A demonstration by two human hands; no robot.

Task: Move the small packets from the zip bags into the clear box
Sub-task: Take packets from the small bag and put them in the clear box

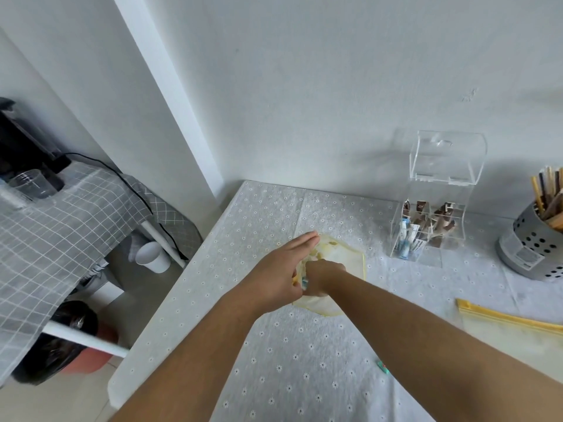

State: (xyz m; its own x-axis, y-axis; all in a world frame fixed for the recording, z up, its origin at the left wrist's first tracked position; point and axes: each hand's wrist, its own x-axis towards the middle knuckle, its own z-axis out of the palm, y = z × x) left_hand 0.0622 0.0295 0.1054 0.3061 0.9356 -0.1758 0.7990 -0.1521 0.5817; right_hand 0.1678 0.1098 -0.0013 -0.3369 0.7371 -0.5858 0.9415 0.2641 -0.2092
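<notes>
A clear zip bag with a yellow edge (344, 257) lies on the table in front of me. My left hand (283, 269) holds its left side, thumb pinching the opening, fingers stretched along the bag. My right hand (320, 277) is pushed inside the bag, fingers hidden; a bluish packet shows at the opening between the hands. The clear box (432, 220) stands to the right with its lid up, holding brown and blue-white packets. A second yellow-edged zip bag (511, 322) lies flat at the right.
A grey perforated metal cup with sticks (533, 254) stands at the far right. A small green scrap (382, 367) lies on the dotted tablecloth. The table's left edge (158, 324) drops to the floor, where a white cup and a bin stand.
</notes>
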